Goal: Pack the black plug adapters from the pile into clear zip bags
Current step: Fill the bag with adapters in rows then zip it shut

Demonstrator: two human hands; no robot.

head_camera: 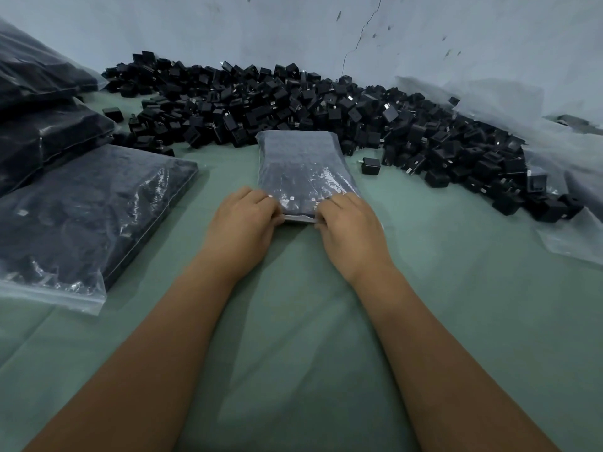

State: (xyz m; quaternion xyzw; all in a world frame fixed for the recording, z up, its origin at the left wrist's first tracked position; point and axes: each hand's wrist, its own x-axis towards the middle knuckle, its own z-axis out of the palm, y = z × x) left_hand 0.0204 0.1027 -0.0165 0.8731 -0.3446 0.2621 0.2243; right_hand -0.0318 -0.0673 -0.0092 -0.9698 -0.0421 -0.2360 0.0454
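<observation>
No readable text, label, brand, number or sign anywhere in view. Small pale marks show on a few black plug adapters [326, 119] in the pile along the worktop's far edge, too small and blurred to read. The clear zip bag [301, 171] at the worktop's middle and the filled zip bags [81, 216] at its left edge carry only glare, no legible print. The wall [293, 27] bears cracks and scuffs, no lettering
</observation>
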